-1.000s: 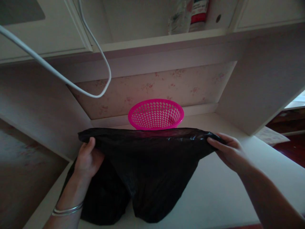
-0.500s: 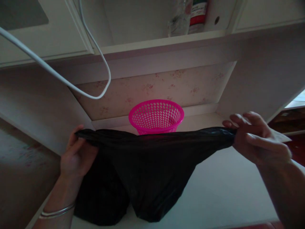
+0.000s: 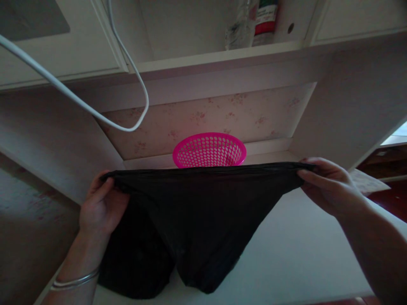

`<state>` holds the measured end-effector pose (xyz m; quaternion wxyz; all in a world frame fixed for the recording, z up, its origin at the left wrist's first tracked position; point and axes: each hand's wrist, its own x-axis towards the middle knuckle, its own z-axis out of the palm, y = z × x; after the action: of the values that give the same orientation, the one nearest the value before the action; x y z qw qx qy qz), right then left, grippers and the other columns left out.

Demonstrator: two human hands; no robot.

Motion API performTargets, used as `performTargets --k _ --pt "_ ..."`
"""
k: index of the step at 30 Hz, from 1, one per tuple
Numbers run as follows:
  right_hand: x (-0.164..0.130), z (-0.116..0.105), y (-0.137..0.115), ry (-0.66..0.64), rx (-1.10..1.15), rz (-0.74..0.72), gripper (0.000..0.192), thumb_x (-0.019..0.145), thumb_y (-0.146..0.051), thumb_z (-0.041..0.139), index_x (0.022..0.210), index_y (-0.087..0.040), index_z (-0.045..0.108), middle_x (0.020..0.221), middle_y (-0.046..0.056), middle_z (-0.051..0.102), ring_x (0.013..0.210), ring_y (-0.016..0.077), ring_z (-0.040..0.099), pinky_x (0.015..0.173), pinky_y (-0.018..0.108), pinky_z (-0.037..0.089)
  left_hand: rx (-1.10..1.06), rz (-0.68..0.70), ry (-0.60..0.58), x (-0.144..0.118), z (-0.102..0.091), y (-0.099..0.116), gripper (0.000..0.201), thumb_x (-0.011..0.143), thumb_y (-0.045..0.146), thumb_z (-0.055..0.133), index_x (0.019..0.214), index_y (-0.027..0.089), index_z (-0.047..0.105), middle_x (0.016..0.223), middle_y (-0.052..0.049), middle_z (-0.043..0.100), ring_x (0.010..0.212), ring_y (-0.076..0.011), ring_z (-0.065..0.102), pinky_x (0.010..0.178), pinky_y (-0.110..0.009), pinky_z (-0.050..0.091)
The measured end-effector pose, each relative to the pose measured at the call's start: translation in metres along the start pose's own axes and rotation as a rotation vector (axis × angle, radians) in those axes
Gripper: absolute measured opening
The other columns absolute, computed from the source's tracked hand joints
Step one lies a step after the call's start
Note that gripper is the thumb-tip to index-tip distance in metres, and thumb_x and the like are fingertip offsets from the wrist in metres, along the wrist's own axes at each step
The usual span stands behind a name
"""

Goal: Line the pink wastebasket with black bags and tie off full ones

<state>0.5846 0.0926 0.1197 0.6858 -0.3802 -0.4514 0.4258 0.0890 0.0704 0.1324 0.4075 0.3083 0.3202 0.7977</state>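
A black plastic bag [image 3: 210, 212] is stretched taut between my two hands, its top edge nearly level. My left hand [image 3: 103, 207] pinches the left corner of that edge between thumb and fingers; a silver bangle circles the wrist. At the other end, my right hand [image 3: 330, 182] is closed on the right corner, thumb toward me. The lower part of the bag hangs in two lobes over the white desk surface. Just behind the bag stands a pink perforated plastic basket [image 3: 210, 149], with its lower part hidden by the bag.
A white cable [image 3: 95, 112] loops down from the upper left in front of the cabinet. Above, an open shelf [image 3: 190, 59] holds a clear plastic bottle [image 3: 240, 31] and a red-and-green container [image 3: 266, 19]. White side panels flank the white desk [image 3: 305, 250]; floral wallpaper [image 3: 219, 112] covers the back.
My right hand's fingers have closed on the bag's corner, where they were spread before. The bag's upper edge has been pulled straighter and slightly higher, covering more of the basket.
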Motion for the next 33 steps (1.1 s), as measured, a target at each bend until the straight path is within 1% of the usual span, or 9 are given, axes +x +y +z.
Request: performTargets --k 4,8,10,15,20,22,26,29,33 --pt "-0.003 -0.002 0.006 0.031 0.078 0.044 0.035 0.055 -0.032 0.101 0.084 -0.035 0.082 0.08 -0.003 0.08 0.067 0.0152 0.074 0.061 0.024 0.062 0.001 -0.003 -0.028 -0.004 0.0 0.001 0.024 0.075 0.016 0.087 0.094 0.027 0.078 0.085 0.007 0.082 0.081 -0.012 0.074 0.079 -0.026 0.061" --pt "-0.014 -0.003 0.02 -0.152 0.081 0.092 0.071 0.056 -0.05 0.099 0.123 -0.039 0.076 0.109 0.003 0.082 0.093 0.0244 0.077 0.079 0.035 0.064 0.046 -0.06 -0.15 -0.018 -0.001 -0.007 0.066 0.061 0.045 0.1 0.121 0.032 0.075 0.111 0.005 0.083 0.095 -0.0167 0.075 0.085 -0.029 0.064" --pt "-0.021 -0.001 0.032 -0.244 0.054 0.135 0.07 0.056 -0.055 0.097 0.121 -0.036 0.077 0.116 0.005 0.081 0.102 0.0298 0.076 0.087 0.04 0.064 0.108 -0.161 -0.193 -0.024 -0.003 -0.016 0.082 0.056 0.051 0.101 0.13 0.029 0.072 0.124 -0.001 0.08 0.107 -0.0222 0.074 0.089 -0.032 0.065" --pt "-0.03 0.002 0.057 -0.191 -0.065 0.334 0.035 0.067 -0.05 0.094 0.091 -0.028 0.082 0.101 0.006 0.083 0.09 0.0288 0.078 0.085 0.042 0.065 0.178 -0.217 -0.046 -0.021 -0.009 -0.037 0.051 0.055 0.042 0.102 0.097 0.024 0.081 0.102 -0.003 0.084 0.111 -0.0288 0.075 0.101 -0.04 0.062" --pt "-0.024 -0.002 0.057 -0.056 -0.027 0.274 0.033 0.068 -0.056 0.091 0.088 -0.031 0.082 0.089 0.003 0.083 0.08 0.0262 0.078 0.074 0.038 0.067 0.115 -0.155 0.058 -0.018 -0.01 -0.036 0.05 0.054 0.033 0.103 0.097 0.025 0.079 0.097 -0.003 0.083 0.121 -0.0322 0.071 0.108 -0.047 0.058" --pt "-0.025 -0.005 0.058 -0.093 -0.008 0.231 0.035 0.071 -0.057 0.089 0.095 -0.033 0.082 0.093 0.003 0.083 0.084 0.0275 0.079 0.076 0.04 0.067 0.112 -0.192 -0.007 -0.023 -0.012 -0.034 0.059 0.055 0.042 0.102 0.105 0.024 0.078 0.109 -0.007 0.083 0.126 -0.0349 0.068 0.109 -0.05 0.057" --pt "-0.035 -0.005 0.071 -0.351 0.009 0.203 0.058 0.064 -0.06 0.091 0.115 -0.034 0.079 0.116 0.007 0.081 0.107 0.0349 0.077 0.094 0.05 0.063 0.186 -0.27 -0.334 -0.035 -0.015 -0.035 0.088 0.055 0.048 0.102 0.135 0.03 0.069 0.144 -0.011 0.069 0.142 -0.0379 0.056 0.117 -0.052 0.048" --pt "-0.042 0.001 0.082 -0.463 -0.037 0.235 0.071 0.062 -0.06 0.094 0.125 -0.032 0.075 0.13 0.009 0.076 0.12 0.0377 0.071 0.102 0.054 0.058 0.255 -0.266 -0.46 -0.043 -0.005 -0.04 0.085 0.064 0.047 0.097 0.141 0.032 0.066 0.157 -0.01 0.058 0.149 -0.0364 0.048 0.122 -0.05 0.042" --pt "-0.044 0.019 0.082 -0.461 -0.007 0.225 0.063 0.063 -0.057 0.094 0.117 -0.028 0.077 0.114 0.01 0.081 0.105 0.0365 0.075 0.09 0.052 0.063 0.238 -0.201 -0.512 -0.057 0.018 -0.049 0.073 0.07 0.057 0.092 0.135 0.032 0.071 0.15 -0.011 0.064 0.143 -0.0365 0.054 0.117 -0.049 0.048"
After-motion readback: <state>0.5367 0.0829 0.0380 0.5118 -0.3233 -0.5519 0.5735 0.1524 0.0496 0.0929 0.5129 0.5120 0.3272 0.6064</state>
